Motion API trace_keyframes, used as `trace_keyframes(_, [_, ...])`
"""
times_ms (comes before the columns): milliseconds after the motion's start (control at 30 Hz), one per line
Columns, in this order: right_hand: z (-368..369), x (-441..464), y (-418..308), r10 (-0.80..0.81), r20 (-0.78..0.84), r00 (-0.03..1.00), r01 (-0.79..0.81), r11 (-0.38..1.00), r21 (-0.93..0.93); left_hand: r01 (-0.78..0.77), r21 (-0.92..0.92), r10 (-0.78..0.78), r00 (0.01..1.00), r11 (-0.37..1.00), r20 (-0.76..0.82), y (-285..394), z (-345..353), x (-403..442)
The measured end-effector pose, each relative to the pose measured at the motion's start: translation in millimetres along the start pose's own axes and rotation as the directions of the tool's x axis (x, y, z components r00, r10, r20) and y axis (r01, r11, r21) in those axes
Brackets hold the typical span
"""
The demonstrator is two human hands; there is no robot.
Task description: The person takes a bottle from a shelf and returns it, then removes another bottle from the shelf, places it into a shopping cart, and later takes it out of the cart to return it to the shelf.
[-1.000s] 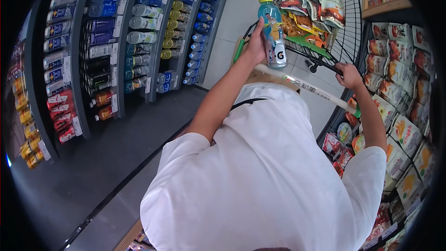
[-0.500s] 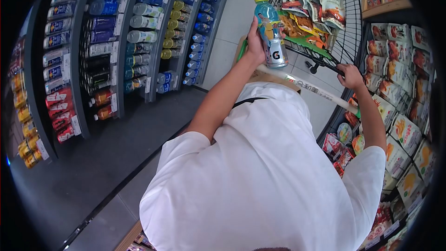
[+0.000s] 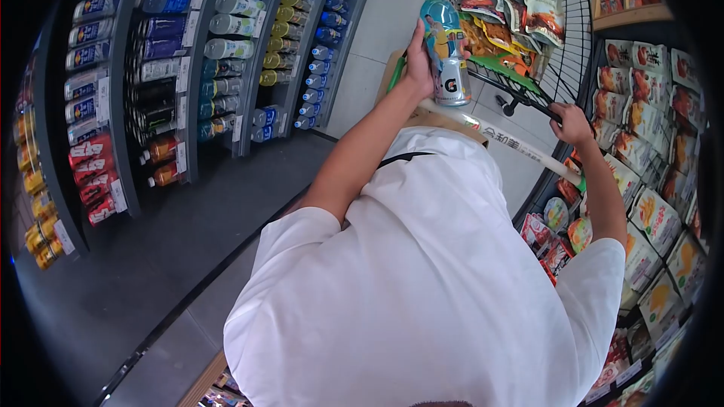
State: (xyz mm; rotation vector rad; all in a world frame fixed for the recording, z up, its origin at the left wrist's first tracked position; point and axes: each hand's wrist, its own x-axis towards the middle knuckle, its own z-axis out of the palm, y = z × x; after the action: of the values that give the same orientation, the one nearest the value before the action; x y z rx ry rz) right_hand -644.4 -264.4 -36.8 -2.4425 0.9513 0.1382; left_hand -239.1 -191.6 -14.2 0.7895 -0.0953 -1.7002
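My left hand (image 3: 422, 66) is wrapped round a sports drink bottle (image 3: 445, 45) with a yellow cap, a blue-green upper part and a G on its silver label. The bottle is upright, slightly tilted, in front of the shopping cart (image 3: 579, 38). My right hand (image 3: 575, 123) grips the cart's dark frame at its near right corner. Several snack packets (image 3: 513, 0) lie in the cart's wire basket. A pale handlebar (image 3: 528, 152) with printed characters runs between me and the cart.
Drink shelves (image 3: 204, 53) with rows of bottles and cans stand on my left. Racks of packaged snacks (image 3: 641, 105) line the right side, close to my right arm. Grey floor tiles (image 3: 377, 30) show left of the cart.
The bottle and my left hand have shifted slightly right and up. My right hand keeps its grip on the cart. The shelves have shifted slightly in view.
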Motion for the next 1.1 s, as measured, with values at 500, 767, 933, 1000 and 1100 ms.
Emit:
trace_keyframes(500, [-5.2, 0.1, -2.4, 0.015, 0.019, 1.000, -0.015, 1.000, -0.013, -0.006, -0.004, 0.006, 0.999, 1.000, -0.036, -0.3, 7.6, -1.9])
trace_keyframes(767, [-0.7, -1.1, 1.0, -0.006, -0.008, 1.000, 0.006, 1.000, 0.004, 0.030, -0.027, -0.031, 1.000, 0.999, -0.007, -1.3, -2.9, 2.5])
trace_keyframes(933, [-0.8, -1.8, 1.2, 0.016, 0.007, 1.000, -0.016, 1.000, -0.015, 0.012, 0.013, -0.012, 1.000, 1.000, 0.005, -2.5, 0.4, 1.0])
trace_keyframes(1000, [-0.7, -2.7, 0.0, 0.022, 0.005, 1.000, -0.022, 1.000, -0.015, 0.015, -0.006, -0.015, 1.000, 1.000, -0.007, -1.3, 6.1, -2.3])
trace_keyframes(1100, [-2.2, -2.1, -1.7, 0.006, -0.005, 1.000, -0.006, 1.000, -0.010, 0.019, -0.005, -0.019, 1.000, 1.000, -0.013, -0.9, 5.3, -1.5])
